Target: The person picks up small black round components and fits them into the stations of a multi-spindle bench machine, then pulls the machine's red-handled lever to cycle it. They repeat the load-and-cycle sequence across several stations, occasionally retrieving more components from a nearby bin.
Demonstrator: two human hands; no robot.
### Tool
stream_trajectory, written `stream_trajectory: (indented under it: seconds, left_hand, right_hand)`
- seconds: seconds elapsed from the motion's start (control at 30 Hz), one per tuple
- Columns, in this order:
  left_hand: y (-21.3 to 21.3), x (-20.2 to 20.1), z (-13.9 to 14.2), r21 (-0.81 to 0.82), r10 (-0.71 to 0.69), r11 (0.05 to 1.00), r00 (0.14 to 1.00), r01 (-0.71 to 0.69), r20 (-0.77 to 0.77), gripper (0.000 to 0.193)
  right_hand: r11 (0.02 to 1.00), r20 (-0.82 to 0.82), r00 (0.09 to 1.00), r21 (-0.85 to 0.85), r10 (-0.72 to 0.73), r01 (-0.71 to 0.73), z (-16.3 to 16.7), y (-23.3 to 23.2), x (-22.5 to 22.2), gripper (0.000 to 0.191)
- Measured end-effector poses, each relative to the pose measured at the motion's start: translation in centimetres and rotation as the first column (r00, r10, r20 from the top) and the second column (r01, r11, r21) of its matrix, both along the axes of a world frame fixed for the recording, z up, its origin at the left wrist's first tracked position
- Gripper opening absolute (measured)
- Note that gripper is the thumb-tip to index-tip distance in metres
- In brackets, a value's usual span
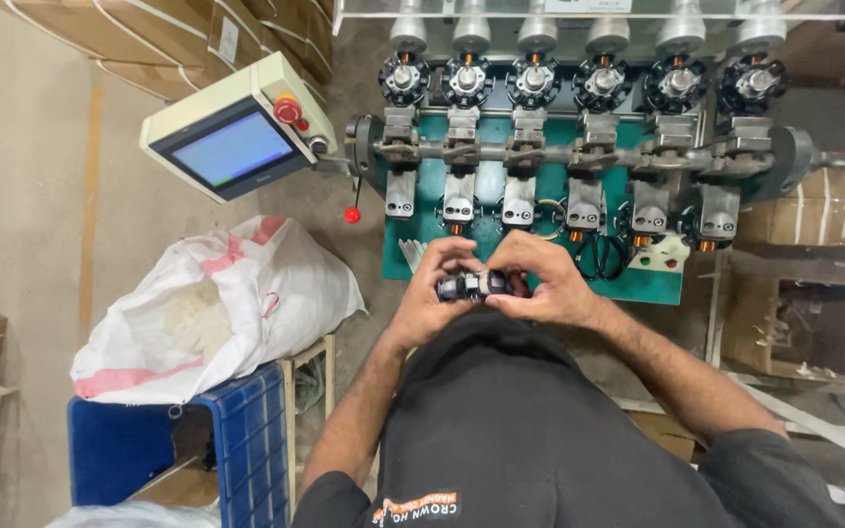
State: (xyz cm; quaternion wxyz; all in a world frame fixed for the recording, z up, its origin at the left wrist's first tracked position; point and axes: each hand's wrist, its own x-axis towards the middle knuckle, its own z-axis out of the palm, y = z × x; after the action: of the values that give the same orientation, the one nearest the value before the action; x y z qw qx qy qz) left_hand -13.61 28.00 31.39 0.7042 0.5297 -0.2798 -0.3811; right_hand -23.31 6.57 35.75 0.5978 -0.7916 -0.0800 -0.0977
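1. A small black and silver part (473,285) is held between both hands, just in front of the green winding machine (540,210).
2. The left hand (434,286) is clenched around its left end.
3. The right hand (543,284) is pinched on its right end.

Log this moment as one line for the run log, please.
left hand: grips black part | right hand: grips same part | position: front of green winding machine | nearby: white sack
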Motion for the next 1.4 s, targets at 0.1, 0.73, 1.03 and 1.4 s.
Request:
stream_trajectory:
  seconds: [0.1,0.73,1.03,1.4]
  left_hand:
    - [1.3,1.4,-3.4,-0.008,-0.317,0.934,0.817,0.358,-0.482,0.059]
    - [-4.0,7.7,-19.3,0.372,0.369,0.895,0.877,-0.245,-0.309,0.052]
    - [-6.8,9.9,-18.6,0.453,0.394,0.83,0.917,-0.327,-0.059,0.049]
    - [-2.2,0.6,-14.5,0.338,0.01,0.838,0.633,-0.427,0.774,0.037]
  right_hand:
    - [0.985,-0.052,0.999,-0.17,-0.001,-0.008,-2.9,1.1,-1.3,0.02]
    - [0.663,-0.556,0.654,0.227,-0.513,0.714,-21.4,8.3,4.4,0.049]
    - [0.321,-0.797,0.591,0.531,-0.125,0.784,-20.3,7.9,10.6,0.069]
    - [0.827,-0.747,0.606,0.138,-0.274,0.544,-20.7,5.4,2.7,0.046]
